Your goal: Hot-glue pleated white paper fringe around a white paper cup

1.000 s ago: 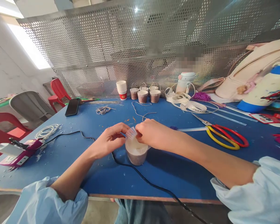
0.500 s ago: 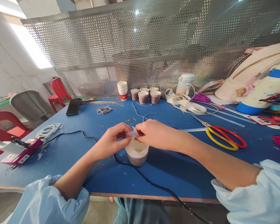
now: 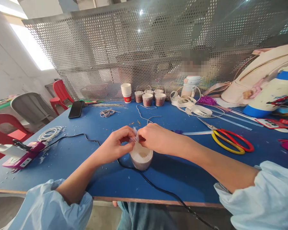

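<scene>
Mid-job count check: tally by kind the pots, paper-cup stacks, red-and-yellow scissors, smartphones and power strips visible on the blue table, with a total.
Pots: 6, one near pot and five back pots
Paper-cup stack: 1
Red-and-yellow scissors: 1
Smartphone: 1
Purple power strip: 1
Total: 10

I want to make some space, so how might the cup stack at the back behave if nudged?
The cup stack would probably tip readily, being taller than wide. It is likely light, since it looks like paper. It may come apart in a fall, as it appears simply nested.
</scene>
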A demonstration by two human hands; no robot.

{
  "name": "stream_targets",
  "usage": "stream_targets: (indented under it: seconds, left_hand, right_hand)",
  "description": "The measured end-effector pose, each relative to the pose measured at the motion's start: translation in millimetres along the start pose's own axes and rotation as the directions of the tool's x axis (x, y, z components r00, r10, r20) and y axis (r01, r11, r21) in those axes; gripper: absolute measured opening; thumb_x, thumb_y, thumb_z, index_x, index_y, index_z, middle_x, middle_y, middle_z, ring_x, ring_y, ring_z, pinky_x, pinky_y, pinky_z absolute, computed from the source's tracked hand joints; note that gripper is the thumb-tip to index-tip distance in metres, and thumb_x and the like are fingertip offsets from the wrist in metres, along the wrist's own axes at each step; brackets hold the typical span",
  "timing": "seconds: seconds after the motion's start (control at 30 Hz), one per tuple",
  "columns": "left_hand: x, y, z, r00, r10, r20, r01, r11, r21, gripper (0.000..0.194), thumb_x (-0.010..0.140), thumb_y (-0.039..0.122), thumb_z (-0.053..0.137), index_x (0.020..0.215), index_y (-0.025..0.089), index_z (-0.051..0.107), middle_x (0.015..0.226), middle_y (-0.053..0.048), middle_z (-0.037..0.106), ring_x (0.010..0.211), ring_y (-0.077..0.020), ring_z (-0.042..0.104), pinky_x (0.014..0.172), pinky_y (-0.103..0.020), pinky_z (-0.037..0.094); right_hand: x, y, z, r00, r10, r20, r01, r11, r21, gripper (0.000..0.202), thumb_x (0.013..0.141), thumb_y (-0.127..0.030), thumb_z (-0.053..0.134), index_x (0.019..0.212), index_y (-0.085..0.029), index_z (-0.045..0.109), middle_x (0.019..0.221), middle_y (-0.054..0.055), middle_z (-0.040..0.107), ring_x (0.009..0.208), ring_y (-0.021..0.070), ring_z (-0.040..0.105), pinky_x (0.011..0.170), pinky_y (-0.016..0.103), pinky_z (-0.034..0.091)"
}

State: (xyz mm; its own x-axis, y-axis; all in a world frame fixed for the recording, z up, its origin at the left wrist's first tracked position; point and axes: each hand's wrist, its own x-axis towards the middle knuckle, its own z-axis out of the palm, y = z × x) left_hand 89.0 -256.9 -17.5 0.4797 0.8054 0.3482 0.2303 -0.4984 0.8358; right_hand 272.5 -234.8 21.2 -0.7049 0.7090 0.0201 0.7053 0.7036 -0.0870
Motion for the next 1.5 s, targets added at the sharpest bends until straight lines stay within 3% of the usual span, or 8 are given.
stream_targets:
  seconds: [0.13, 0.23, 0.4, 0.57, 0.8, 1.1, 1.27, 1.5]
  left_hand:
    - [0.9, 0.0, 0.4, 1.0, 0.001, 0.014, -0.001, 1.0, 0.026, 0.013, 0.075, 0.004, 0.053, 0.079, 0.016, 0.058, 0.092, -0.004, 0.057, 0.084, -0.0123, 0.054, 0.076, -0.025, 0.047]
    - [1.4, 1.7, 0.8, 1.0, -0.012, 0.011, 0.011, 1.0, 0.022, 0.01, 0.076, 0.006, 0.054, 0.078, 0.016, 0.058, 0.091, -0.003, 0.058, 0.085, -0.0128, 0.054, 0.077, -0.025, 0.047]
    - [0.7, 5.3, 0.0, 0.998, -0.056, 0.002, 0.056, 0.998, 0.017, 0.003, 0.079, 0.014, 0.058, 0.079, 0.015, 0.061, 0.095, -0.005, 0.059, 0.083, -0.0139, 0.056, 0.072, -0.025, 0.046]
    - [1.5, 5.0, -2.9, 0.996, -0.092, -0.001, 0.092, 0.996, 0.009, 0.014, 0.086, 0.026, 0.057, 0.079, 0.015, 0.062, 0.094, -0.006, 0.061, 0.085, -0.0155, 0.055, 0.074, -0.027, 0.044]
    - [7.4, 2.7, -1.6, 0.991, -0.132, -0.007, 0.131, 0.986, -0.106, 0.02, 0.088, 0.031, 0.059, 0.081, 0.015, 0.068, 0.09, -0.004, 0.062, 0.086, -0.0161, 0.055, 0.079, -0.028, 0.043]
    - [25.7, 3.3, 8.1, 0.994, -0.089, 0.069, 0.102, 0.969, -0.226, 0.018, 0.083, 0.033, 0.065, 0.08, 0.018, 0.075, 0.09, -0.006, 0.065, 0.092, -0.0193, 0.057, 0.086, -0.033, 0.043]
    - [38.4, 2.2, 15.0, 0.967, -0.205, 0.153, 0.244, 0.92, -0.306, 0.016, 0.076, 0.032, 0.071, 0.076, 0.017, 0.075, 0.084, -0.004, 0.067, 0.082, -0.0157, 0.057, 0.075, -0.027, 0.044]
    - [43.5, -2.6, 19.3, 0.859, -0.476, 0.19, 0.503, 0.711, -0.491, 0.023, 0.07, 0.036, 0.073, 0.07, 0.013, 0.071, 0.063, -0.001, 0.064, 0.054, -0.0094, 0.053, 0.05, -0.022, 0.036]
  right_hand:
    - [-5.1, -1.7, -9.6, 0.998, 0.049, 0.041, -0.054, 0.991, 0.12, 0.013, 0.079, -0.02, 0.058, 0.073, -0.014, 0.067, 0.069, 0.006, 0.067, 0.063, 0.0152, 0.057, 0.053, 0.026, 0.031]
    - [-15.0, 2.0, -16.6, 0.994, 0.104, 0.037, -0.11, 0.948, 0.298, 0.026, 0.085, -0.037, 0.057, 0.075, -0.015, 0.068, 0.065, 0.002, 0.064, 0.059, 0.0125, 0.051, 0.052, 0.025, 0.031]
    - [-38.4, 19.3, -13.2, 0.957, 0.227, -0.179, -0.084, 0.81, 0.58, 0.033, 0.089, -0.046, 0.051, 0.085, -0.019, 0.068, 0.07, -0.001, 0.065, 0.06, 0.0117, 0.054, 0.055, 0.025, 0.039]
    - [-53.0, 26.2, 9.2, 0.841, 0.317, -0.439, 0.104, 0.701, 0.706, 0.032, 0.09, -0.046, 0.053, 0.083, -0.017, 0.065, 0.074, 0.002, 0.068, 0.065, 0.0134, 0.061, 0.061, 0.026, 0.047]
    - [-52.3, 14.1, 39.2, 0.735, 0.141, -0.663, 0.318, 0.792, 0.521, 0.021, 0.095, -0.029, 0.049, 0.083, -0.016, 0.062, 0.076, 0.002, 0.066, 0.069, 0.0118, 0.06, 0.063, 0.024, 0.047]
    - [-57.2, 8.0, 37.0, 0.541, -0.019, -0.841, 0.501, 0.81, 0.305, 0.018, 0.095, -0.016, 0.044, 0.081, -0.02, 0.055, 0.071, 0.002, 0.064, 0.068, 0.013, 0.06, 0.062, 0.027, 0.048]
    - [-56.9, 9.7, 39.3, 0.512, -0.103, -0.853, 0.532, 0.818, 0.221, 0.015, 0.093, -0.013, 0.045, 0.084, -0.019, 0.056, 0.07, 0.002, 0.064, 0.068, 0.0137, 0.061, 0.063, 0.027, 0.049]
    - [-53.0, 14.5, 43.3, 0.501, -0.161, -0.85, 0.511, 0.848, 0.141, 0.015, 0.092, -0.013, 0.046, 0.085, -0.018, 0.059, 0.071, 0.003, 0.065, 0.068, 0.0146, 0.061, 0.065, 0.027, 0.05]
